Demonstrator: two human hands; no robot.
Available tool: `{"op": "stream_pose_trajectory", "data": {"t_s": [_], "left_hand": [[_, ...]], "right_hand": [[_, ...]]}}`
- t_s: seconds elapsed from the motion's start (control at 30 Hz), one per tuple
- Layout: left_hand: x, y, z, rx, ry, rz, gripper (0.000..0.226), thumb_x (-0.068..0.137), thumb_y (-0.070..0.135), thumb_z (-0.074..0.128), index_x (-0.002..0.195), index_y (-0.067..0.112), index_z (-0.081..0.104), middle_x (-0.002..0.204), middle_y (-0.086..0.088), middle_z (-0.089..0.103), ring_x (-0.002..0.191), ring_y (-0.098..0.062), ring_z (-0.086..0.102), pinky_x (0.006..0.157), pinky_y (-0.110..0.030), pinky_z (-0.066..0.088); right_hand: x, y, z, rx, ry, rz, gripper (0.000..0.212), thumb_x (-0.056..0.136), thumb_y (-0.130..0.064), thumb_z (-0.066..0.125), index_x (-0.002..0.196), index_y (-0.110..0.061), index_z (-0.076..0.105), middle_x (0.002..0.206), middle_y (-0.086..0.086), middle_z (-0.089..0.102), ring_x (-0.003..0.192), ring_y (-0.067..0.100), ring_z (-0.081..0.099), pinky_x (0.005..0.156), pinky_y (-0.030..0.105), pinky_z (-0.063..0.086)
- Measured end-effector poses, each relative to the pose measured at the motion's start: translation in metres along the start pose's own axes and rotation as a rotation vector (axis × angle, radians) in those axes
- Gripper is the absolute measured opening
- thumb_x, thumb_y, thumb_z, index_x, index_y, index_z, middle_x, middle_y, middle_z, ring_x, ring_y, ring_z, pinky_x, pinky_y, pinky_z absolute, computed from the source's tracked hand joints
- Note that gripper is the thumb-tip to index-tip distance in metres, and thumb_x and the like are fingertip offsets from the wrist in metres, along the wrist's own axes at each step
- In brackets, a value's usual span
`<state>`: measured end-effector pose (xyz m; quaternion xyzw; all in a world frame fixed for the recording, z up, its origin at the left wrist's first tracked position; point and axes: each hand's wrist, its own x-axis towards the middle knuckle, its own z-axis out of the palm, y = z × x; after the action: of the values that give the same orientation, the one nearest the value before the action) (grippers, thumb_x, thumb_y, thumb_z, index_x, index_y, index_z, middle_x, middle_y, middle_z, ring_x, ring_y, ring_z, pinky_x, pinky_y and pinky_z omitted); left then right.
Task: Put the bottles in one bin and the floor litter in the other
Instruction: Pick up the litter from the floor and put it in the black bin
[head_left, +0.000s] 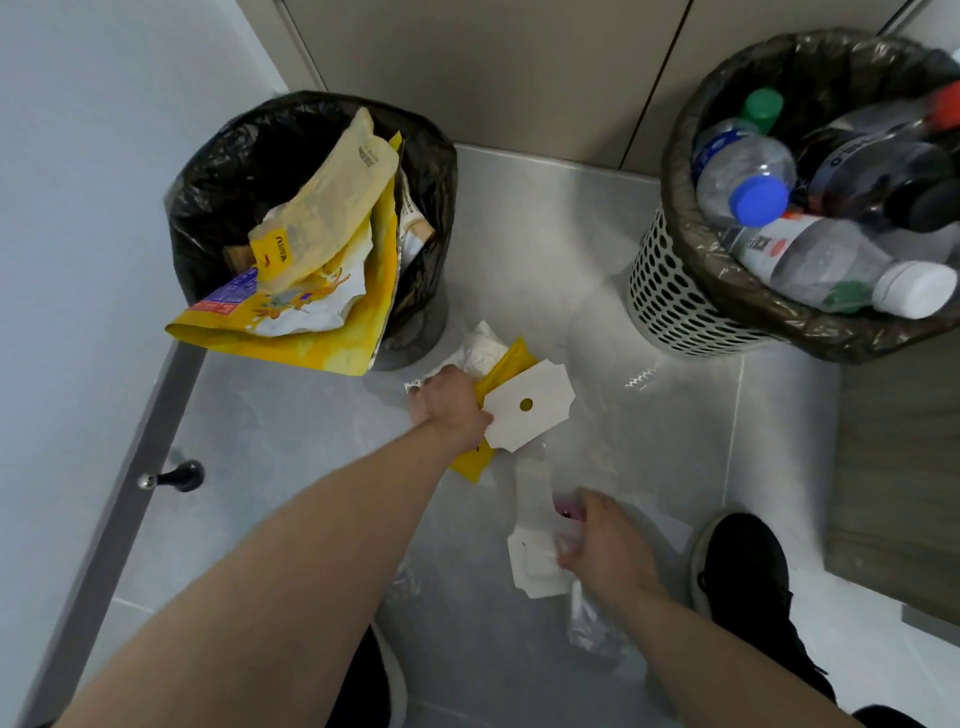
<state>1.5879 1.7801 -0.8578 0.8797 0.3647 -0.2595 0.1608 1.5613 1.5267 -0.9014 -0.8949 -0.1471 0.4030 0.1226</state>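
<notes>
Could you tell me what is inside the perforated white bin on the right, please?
The perforated bin, lined with a bag, holds plastic bottles: a blue-capped one, a white-capped one and darker ones. Anything beneath them is hidden.

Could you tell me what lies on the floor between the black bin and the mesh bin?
In the head view, the floor between the black bin and the mesh bin is bare grey tile.

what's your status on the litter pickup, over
Left hand shut on yellow wrapper and white card. Right hand reaching at clear plastic litter, grip unclear. Bottles already in mesh bin. Nothing blocking.
</notes>
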Motion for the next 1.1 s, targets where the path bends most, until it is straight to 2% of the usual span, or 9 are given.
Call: {"op": "stream_pose_trajectory", "data": {"t_s": [0.2,0.3,0.43,0.57,0.67,0.77,0.9,0.97,1.1], "left_hand": [[-0.026,-0.009,-0.007,-0.003,0.008,0.005,0.049,0.084,0.047,0.077,0.118,0.017,0.060,0.122,-0.006,0.064,0.118,-0.029,0.061,0.101,-0.040,0.044],[-0.034,-0.014,-0.004,-0.033,0.005,-0.008,0.046,0.084,0.047,0.078,0.116,0.017,0.060,0.119,-0.006,0.066,0.115,-0.028,0.063,0.100,-0.039,0.045],[-0.040,-0.025,0.012,-0.042,-0.031,-0.040,0.045,0.085,0.046,0.078,0.114,0.017,0.060,0.118,-0.006,0.066,0.113,-0.028,0.063,0.100,-0.040,0.045],[-0.040,-0.027,0.021,-0.044,-0.067,-0.068,0.046,0.086,0.045,0.077,0.116,0.016,0.058,0.120,-0.006,0.065,0.115,-0.028,0.062,0.101,-0.039,0.043],[-0.038,-0.029,0.027,-0.046,-0.087,-0.074,0.045,0.086,0.046,0.076,0.115,0.017,0.059,0.120,-0.007,0.064,0.114,-0.029,0.062,0.100,-0.039,0.043],[-0.037,-0.036,0.037,-0.057,-0.094,-0.089,0.042,0.084,0.046,0.078,0.112,0.019,0.060,0.119,-0.007,0.066,0.114,-0.029,0.063,0.098,-0.038,0.044],[-0.038,-0.042,0.045,-0.065,-0.090,-0.101,0.039,0.083,0.046,0.079,0.105,0.022,0.058,0.116,-0.006,0.068,0.113,-0.030,0.063,0.100,-0.039,0.043],[-0.040,-0.041,0.045,-0.062,-0.098,-0.099,0.039,0.083,0.046,0.078,0.106,0.022,0.059,0.115,-0.006,0.068,0.112,-0.029,0.063,0.100,-0.040,0.043],[-0.048,-0.040,0.034,-0.020,-0.103,-0.074,0.038,0.083,0.047,0.078,0.104,0.022,0.058,0.115,-0.005,0.067,0.110,-0.028,0.064,0.100,-0.041,0.046]], "right_hand": [[-0.025,0.030,-0.012,-0.047,0.042,0.094,0.057,0.084,-0.019,0.073,0.130,-0.026,0.039,0.122,0.004,0.064,0.107,0.028,0.066,0.084,0.037,0.054],[-0.036,0.036,-0.010,0.005,0.067,0.059,0.067,0.085,-0.028,0.077,0.139,-0.028,0.037,0.133,0.000,0.051,0.113,0.027,0.063,0.086,0.036,0.053],[-0.049,0.046,0.002,-0.015,0.019,-0.017,0.085,0.071,-0.042,0.087,0.137,-0.033,0.034,0.147,-0.008,0.027,0.120,0.021,0.058,0.089,0.033,0.056],[-0.047,0.048,0.013,-0.100,-0.044,-0.034,0.095,0.064,-0.039,0.091,0.138,-0.033,0.031,0.153,-0.006,0.019,0.118,0.024,0.061,0.088,0.036,0.057],[-0.043,0.045,0.016,-0.135,-0.041,-0.079,0.079,0.075,-0.031,0.086,0.137,-0.033,0.037,0.147,-0.006,0.025,0.118,0.023,0.060,0.095,0.035,0.057],[-0.038,0.045,0.013,-0.142,-0.060,-0.107,0.064,0.076,-0.028,0.084,0.125,-0.028,0.044,0.136,-0.004,0.032,0.108,0.024,0.061,0.088,0.036,0.056],[-0.035,0.045,0.009,-0.148,-0.133,-0.058,0.065,0.076,-0.030,0.083,0.126,-0.022,0.041,0.128,0.001,0.050,0.106,0.031,0.065,0.083,0.040,0.054],[-0.034,0.046,0.007,-0.098,-0.175,-0.006,0.066,0.076,-0.032,0.081,0.128,-0.024,0.042,0.122,0.003,0.063,0.109,0.032,0.067,0.086,0.037,0.054],[-0.034,0.047,-0.006,-0.037,-0.210,0.026,0.057,0.077,-0.039,0.078,0.132,-0.032,0.060,0.119,-0.005,0.069,0.109,0.019,0.067,0.087,0.025,0.051]]}}
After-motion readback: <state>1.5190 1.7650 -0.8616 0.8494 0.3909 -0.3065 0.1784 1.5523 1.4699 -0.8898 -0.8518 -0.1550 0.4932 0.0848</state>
